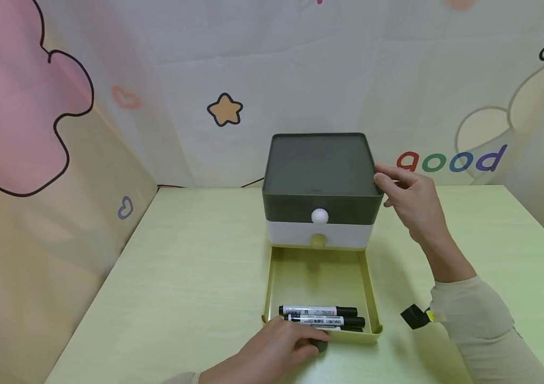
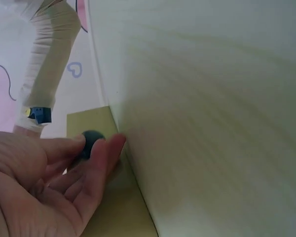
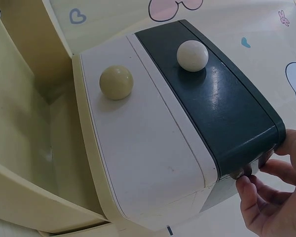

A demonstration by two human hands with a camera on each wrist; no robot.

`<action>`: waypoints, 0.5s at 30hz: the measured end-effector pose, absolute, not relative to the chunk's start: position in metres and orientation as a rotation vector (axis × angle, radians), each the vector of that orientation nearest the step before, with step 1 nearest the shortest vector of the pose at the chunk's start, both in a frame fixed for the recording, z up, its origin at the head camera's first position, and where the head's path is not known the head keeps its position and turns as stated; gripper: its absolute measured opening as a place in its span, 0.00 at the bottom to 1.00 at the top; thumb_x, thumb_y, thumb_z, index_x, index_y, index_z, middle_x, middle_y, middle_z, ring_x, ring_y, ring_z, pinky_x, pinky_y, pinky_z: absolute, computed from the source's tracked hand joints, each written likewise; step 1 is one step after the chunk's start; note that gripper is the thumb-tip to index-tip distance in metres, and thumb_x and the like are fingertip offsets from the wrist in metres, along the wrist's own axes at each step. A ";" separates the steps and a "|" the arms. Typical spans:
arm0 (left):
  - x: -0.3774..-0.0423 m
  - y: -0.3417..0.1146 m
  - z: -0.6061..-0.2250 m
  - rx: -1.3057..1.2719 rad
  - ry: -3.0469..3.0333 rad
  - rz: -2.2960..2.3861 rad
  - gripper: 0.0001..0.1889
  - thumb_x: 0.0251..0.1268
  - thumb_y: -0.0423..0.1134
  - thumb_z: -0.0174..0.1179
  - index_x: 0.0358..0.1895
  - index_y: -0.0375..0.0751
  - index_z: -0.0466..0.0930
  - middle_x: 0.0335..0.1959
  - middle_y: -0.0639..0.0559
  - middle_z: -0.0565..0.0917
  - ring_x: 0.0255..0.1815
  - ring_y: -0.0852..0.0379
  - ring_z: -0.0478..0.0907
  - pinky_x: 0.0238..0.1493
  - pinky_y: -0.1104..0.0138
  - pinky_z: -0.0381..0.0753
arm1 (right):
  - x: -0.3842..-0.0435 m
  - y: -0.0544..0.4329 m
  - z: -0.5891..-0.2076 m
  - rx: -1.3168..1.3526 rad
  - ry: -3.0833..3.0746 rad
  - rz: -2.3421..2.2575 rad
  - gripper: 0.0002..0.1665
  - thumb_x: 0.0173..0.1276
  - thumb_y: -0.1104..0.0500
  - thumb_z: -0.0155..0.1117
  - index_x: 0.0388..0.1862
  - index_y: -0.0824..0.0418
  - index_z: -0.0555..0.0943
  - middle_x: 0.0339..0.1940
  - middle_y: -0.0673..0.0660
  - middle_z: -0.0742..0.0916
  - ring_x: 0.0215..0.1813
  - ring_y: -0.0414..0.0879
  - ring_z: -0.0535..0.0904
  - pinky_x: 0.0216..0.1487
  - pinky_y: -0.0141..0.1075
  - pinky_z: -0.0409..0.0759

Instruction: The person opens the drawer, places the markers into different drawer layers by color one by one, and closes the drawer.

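A small desktop drawer box [image 1: 322, 165] stands on the table, with a dark green top tier, a white middle tier and a yellow bottom drawer [image 1: 320, 277] pulled out toward me. My left hand [image 1: 272, 349] pinches that drawer's dark green knob [image 2: 92, 141] between thumb and fingers. Against the right side of the green tier rest the fingertips of my right hand [image 1: 413, 200], near its top edge. Three whiteboard markers [image 1: 312, 310], white with black caps, lie at the front of the drawer, one partly hidden. Both upper drawers are closed.
A white knob [image 3: 192, 56] and a yellow knob [image 3: 116, 82] stick out from the upper drawers. Behind the pale green table [image 1: 195, 256] hangs a printed cloth [image 1: 301, 80]. A dark cable [image 1: 253, 182] runs along the back edge.
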State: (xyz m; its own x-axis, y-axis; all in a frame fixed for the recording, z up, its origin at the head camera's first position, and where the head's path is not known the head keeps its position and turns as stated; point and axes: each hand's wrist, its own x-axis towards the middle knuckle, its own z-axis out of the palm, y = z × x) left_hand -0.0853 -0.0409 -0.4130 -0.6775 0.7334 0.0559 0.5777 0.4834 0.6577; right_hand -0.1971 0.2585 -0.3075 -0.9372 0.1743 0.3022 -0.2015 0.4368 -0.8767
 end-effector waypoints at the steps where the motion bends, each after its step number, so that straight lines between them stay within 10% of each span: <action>1: -0.085 -0.040 -0.414 1.120 2.515 0.985 0.13 0.73 0.35 0.65 0.55 0.53 0.90 0.48 0.68 0.87 0.20 0.74 0.60 0.26 0.80 0.66 | -0.197 0.259 -0.308 0.026 -2.344 1.505 0.26 0.81 0.51 0.59 0.72 0.60 0.77 0.59 0.54 0.82 0.40 0.42 0.77 0.35 0.24 0.78; 15: -0.087 -0.036 -0.411 1.067 2.576 1.028 0.11 0.69 0.34 0.68 0.50 0.52 0.92 0.44 0.67 0.88 0.35 0.77 0.74 0.40 0.81 0.74 | -0.198 0.259 -0.309 0.024 -2.348 1.505 0.26 0.81 0.51 0.59 0.72 0.60 0.77 0.58 0.53 0.81 0.39 0.43 0.77 0.35 0.24 0.77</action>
State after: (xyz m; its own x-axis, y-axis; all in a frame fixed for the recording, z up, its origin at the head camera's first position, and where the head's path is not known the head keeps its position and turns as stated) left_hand -0.0872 -0.0360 -0.4108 -0.7296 0.6766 0.0999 0.5594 0.5063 0.6563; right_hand -0.1977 0.2587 -0.3088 -0.9383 0.1725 0.2999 -0.2004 0.4354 -0.8776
